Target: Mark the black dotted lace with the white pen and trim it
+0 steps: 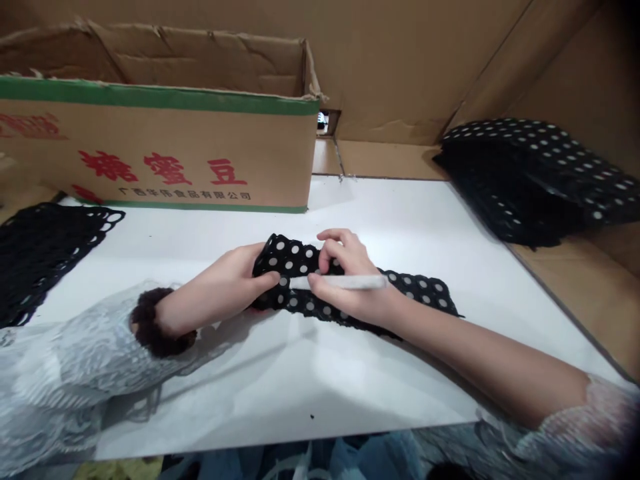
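Observation:
In the middle of the white tabletop lies a black fabric strip [425, 288] with rows of round pale dots and a scalloped edge. My left hand [227, 283] grips its left end, thumb on top and fingers partly hidden behind the fabric. My right hand [355, 273] is closed around a slim white pen-shaped tool [355, 282]; its kind I cannot make out. The tool's left end touches or hovers just over the strip, close to my left thumb. Part of the strip passes beneath my right hand, out of sight.
A tall cardboard box [200, 147] with green edges and red lettering stands at the back left. Black openwork fabric [45, 250] lies at the left edge. More black dotted fabric [540, 173] is heaped at the right, against cardboard walls [400, 67] around the white table [320, 393].

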The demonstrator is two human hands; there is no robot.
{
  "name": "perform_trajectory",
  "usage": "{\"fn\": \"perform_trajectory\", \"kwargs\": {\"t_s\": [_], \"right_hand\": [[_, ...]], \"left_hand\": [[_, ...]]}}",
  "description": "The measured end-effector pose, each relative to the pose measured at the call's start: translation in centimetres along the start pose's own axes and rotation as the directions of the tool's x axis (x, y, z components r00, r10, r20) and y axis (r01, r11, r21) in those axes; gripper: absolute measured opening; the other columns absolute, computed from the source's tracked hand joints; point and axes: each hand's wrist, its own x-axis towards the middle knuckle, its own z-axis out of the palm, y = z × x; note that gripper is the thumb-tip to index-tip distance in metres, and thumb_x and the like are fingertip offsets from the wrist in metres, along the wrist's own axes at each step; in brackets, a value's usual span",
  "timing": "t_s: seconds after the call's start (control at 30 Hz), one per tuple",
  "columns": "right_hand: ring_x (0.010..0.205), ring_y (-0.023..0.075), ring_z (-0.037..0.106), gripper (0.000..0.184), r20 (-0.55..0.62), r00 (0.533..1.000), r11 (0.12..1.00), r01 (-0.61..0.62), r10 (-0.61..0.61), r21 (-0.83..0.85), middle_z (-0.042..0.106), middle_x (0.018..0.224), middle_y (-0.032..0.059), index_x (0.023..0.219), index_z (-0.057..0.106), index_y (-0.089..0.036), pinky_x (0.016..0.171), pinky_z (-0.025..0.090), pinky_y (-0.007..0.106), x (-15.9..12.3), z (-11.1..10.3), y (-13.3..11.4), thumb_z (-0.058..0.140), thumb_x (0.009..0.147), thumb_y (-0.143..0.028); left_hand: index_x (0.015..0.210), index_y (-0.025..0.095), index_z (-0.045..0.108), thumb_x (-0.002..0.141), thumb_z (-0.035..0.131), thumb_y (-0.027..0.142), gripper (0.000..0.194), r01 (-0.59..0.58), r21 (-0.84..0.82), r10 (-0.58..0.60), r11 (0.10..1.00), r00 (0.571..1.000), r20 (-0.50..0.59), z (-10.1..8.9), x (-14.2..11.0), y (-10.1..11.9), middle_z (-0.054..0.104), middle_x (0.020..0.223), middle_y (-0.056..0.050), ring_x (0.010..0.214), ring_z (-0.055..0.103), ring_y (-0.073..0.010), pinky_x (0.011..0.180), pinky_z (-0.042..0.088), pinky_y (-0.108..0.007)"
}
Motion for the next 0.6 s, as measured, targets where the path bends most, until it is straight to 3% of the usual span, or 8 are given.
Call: {"fn": "perform_trajectory", "kwargs": {"t_s": [0.1,0.17,0.23,0.33,0.4,0.47,0.53,0.6], "right_hand": [[0.102,0.0213,0.044,0.02,0.179,0.983,0.999,-0.04,0.039,0.005,0.053,0.097,0.0054,0.06,0.047,-0.018,0.089,0.03,0.039,0.5,-0.8,0.5,0.049,0.075,-0.031],[0.09,0.0192,0.049,0.021,0.265,0.961,0.997,-0.08,0.078,-0.001,0.055,0.087,0.0046,0.06,0.051,-0.018,0.082,0.035,0.036,0.6,-1.8,0.7,0.048,0.076,-0.032],[0.075,0.0161,0.051,0.022,0.362,0.924,0.991,-0.133,0.12,0.012,0.055,0.08,0.0038,0.062,0.053,-0.018,0.07,0.04,0.032,0.5,-2.9,0.7,0.048,0.076,-0.033],[0.068,0.0147,0.051,0.02,0.43,0.892,0.987,-0.159,0.136,0.017,0.054,0.073,0.0032,0.06,0.053,-0.018,0.065,0.04,0.03,0.2,-4.2,0.7,0.051,0.075,-0.031],[0.072,0.0153,0.052,0.018,0.41,0.902,0.988,-0.153,0.134,0.014,0.055,0.076,0.0036,0.059,0.054,-0.017,0.068,0.041,0.03,0.0,-4.6,0.7,0.052,0.073,-0.028],[0.083,0.0167,0.051,0.013,0.307,0.945,0.992,-0.123,0.117,-0.001,0.054,0.087,0.0043,0.061,0.054,-0.017,0.078,0.039,0.031,-0.1,-4.7,0.5,0.053,0.071,-0.025],[0.091,0.0169,0.049,0.007,0.205,0.976,0.997,-0.078,0.077,-0.002,0.052,0.094,0.0042,0.064,0.055,-0.017,0.084,0.036,0.031,-0.2,-4.6,0.4,0.053,0.07,-0.021],[0.084,0.0147,0.05,0.003,0.186,0.981,0.995,-0.075,0.063,0.059,0.052,0.089,0.003,0.071,0.053,-0.018,0.078,0.038,0.03,-0.2,-4.4,0.3,0.051,0.07,-0.02]], "left_hand": [[0.085,0.02,0.044,0.076,0.046,0.029,0.013,0.05,-0.171,-0.039,0.984,0.997,0.069,0.8,-0.2,0.1,0.055,0.064,0.002,0.051,0.054,-0.013,0.046,0.042,-0.022],[0.085,0.02,0.043,0.076,0.046,0.029,0.013,0.06,-0.256,-0.033,0.965,0.994,0.107,1.5,-0.3,0.5,0.054,0.063,0.002,0.051,0.053,-0.0123,0.047,0.043,-0.023],[0.084,0.019,0.044,0.077,0.045,0.029,0.012,0.043,-0.304,0.003,0.952,0.989,0.15,2.1,-0.5,0.8,0.053,0.062,0.002,0.05,0.052,-0.0117,0.05,0.044,-0.024],[0.077,0.017,0.046,0.08,0.041,0.031,0.015,0.013,-0.345,0.086,0.939,0.959,0.271,2.7,-0.6,1.2,0.054,0.061,0.001,0.052,0.05,-0.0112,0.054,0.043,-0.025],[0.074,0.016,0.047,0.081,0.04,0.031,0.018,-0.004,-0.374,0.135,0.928,0.936,0.325,2.9,-0.7,1.2,0.055,0.062,0.0,0.053,0.049,-0.0109,0.055,0.042,-0.024],[0.073,0.015,0.047,0.081,0.04,0.03,0.018,-0.015,-0.388,0.151,0.921,0.935,0.321,2.9,-0.7,1.1,0.055,0.062,-0.001,0.053,0.048,-0.0102,0.054,0.04,-0.024],[0.073,0.015,0.047,0.081,0.04,0.028,0.017,-0.016,-0.379,0.126,0.925,0.956,0.267,2.9,-0.5,1.0,0.055,0.061,-0.001,0.052,0.047,-0.01,0.053,0.039,-0.023],[0.073,0.015,0.048,0.08,0.041,0.029,0.017,-0.022,-0.38,0.098,0.925,0.979,0.181,2.8,-0.3,0.8,0.055,0.061,-0.001,0.053,0.048,-0.0108,0.054,0.04,-0.024]]}}
